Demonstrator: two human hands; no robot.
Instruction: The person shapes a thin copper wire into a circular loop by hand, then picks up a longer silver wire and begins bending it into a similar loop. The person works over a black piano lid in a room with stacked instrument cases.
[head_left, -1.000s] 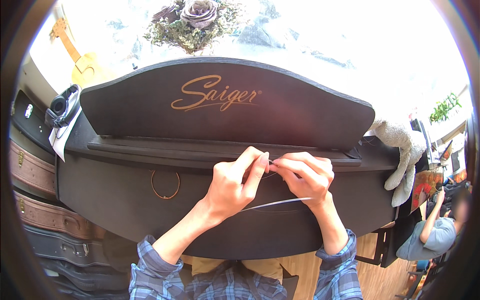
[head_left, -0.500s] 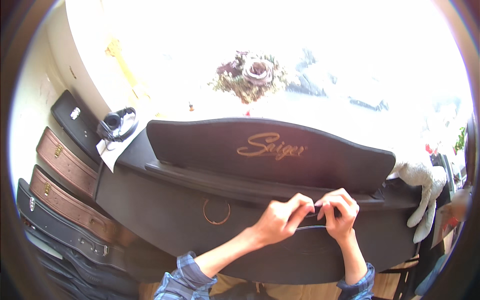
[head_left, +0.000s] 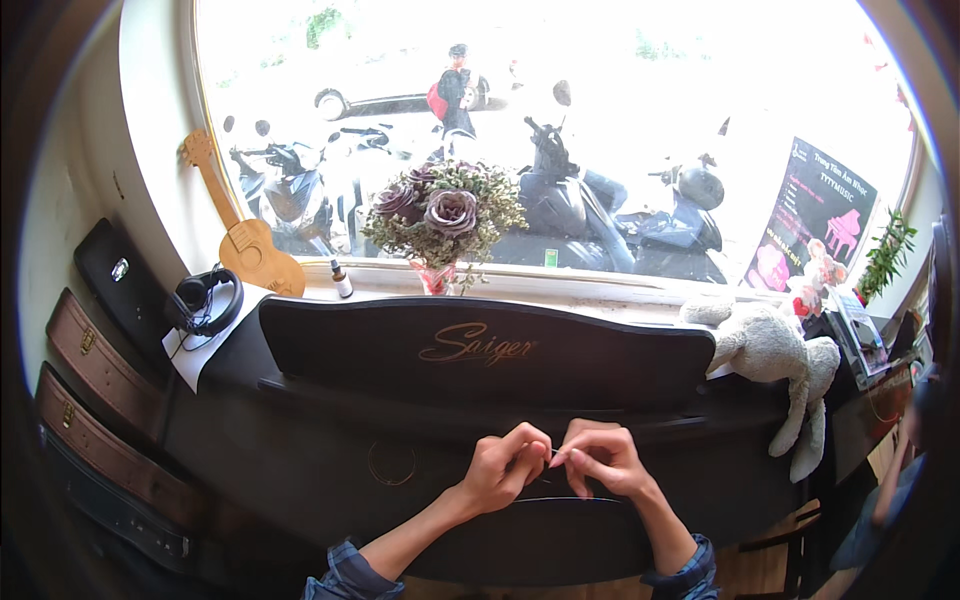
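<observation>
My left hand (head_left: pixel 508 466) and my right hand (head_left: pixel 604 460) meet above the dark top of a piano (head_left: pixel 280 480). Thumb and fingertips of each are pinched on a thin, pale instrument string (head_left: pixel 572 499), which bows in a loop below the hands. Its short end shows as a fine line between the fingertips. To the left of my left hand, a coiled copper-coloured string (head_left: pixel 391 481) lies on the piano top. Part of the held string is hidden by my fingers.
Behind my hands rises the piano's black music stand (head_left: pixel 360 350). A plush toy (head_left: pixel 765 345) hangs over the right end; headphones (head_left: pixel 207 303) lie far left. Dried flowers (head_left: pixel 450 212), a small bottle (head_left: pixel 341 279) and a small guitar (head_left: pixel 258 255) line the sill. Instrument cases (head_left: pixel 105 365) stand left.
The view has tilted up, so the window and street now show. Both hands appear lower and farther left in the picture, still pinching the string. The coil lies where it was.
</observation>
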